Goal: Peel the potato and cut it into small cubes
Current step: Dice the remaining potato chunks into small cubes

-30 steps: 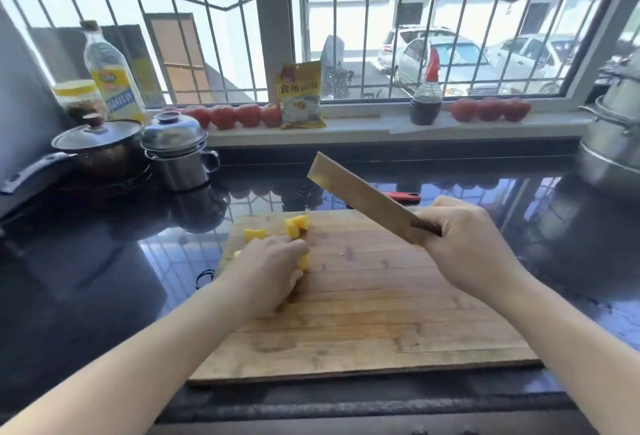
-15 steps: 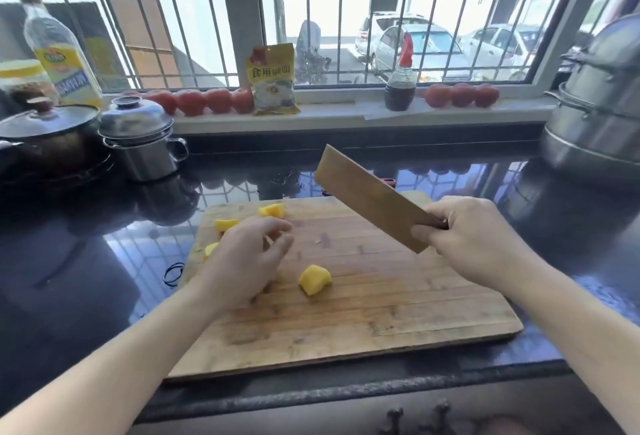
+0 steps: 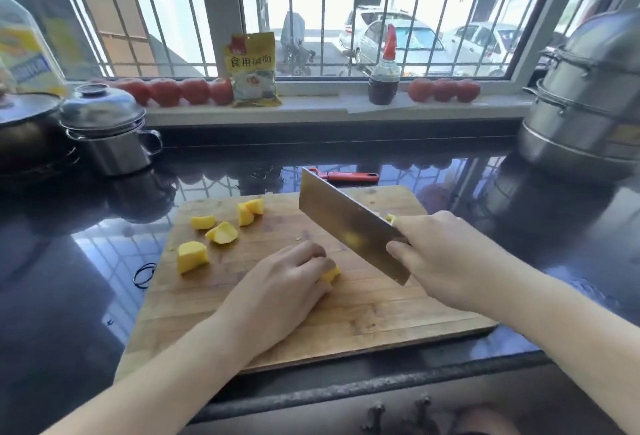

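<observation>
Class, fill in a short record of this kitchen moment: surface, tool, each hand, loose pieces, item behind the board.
surface: wooden cutting board
tool: cleaver, raised and tilted
right hand: grips the cleaver handle
left hand: holds a potato piece on the board
loose pieces: five potato chunks at the board's far left
behind board: red-handled peeler
</observation>
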### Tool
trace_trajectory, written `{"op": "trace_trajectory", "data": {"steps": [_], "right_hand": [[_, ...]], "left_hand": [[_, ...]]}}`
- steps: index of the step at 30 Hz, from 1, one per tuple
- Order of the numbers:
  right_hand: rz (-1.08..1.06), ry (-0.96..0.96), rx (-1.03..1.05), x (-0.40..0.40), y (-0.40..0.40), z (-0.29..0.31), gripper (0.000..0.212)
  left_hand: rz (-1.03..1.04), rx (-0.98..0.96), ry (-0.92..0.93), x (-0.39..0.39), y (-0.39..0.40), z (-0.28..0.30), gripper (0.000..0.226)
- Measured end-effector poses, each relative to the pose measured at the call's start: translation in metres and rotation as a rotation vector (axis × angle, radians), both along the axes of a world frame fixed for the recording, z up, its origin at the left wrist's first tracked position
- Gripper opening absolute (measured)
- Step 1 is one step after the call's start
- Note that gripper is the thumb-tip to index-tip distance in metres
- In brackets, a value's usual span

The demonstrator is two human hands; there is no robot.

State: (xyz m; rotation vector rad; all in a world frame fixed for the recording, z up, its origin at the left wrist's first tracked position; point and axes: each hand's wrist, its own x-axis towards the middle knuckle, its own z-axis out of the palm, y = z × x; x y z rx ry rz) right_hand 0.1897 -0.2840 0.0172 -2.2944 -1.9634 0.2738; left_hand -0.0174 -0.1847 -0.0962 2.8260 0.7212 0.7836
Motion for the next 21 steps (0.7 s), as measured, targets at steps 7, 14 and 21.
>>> {"op": "trace_trajectory", "data": {"steps": [7,14,21], "right_hand": [[0.046,-0.083,-0.116,-0.021,-0.010,0.002,0.011],[0.104,-0.207,-0.218,-0.032,-0.006,0.009,0.016],[0.147,-0.199,-0.236,-0.026,0.010,-0.006,0.010]], "left_hand": [[-0.034,0.037,-0.095,-0.001,0.002,-0.010,0.013],[-0.031,0.018,-0.103,-0.002,0.003,-0.010,0.015],[-0.047,-0.011,-0.106,-0.003,0.003,-0.009,0.013]]}}
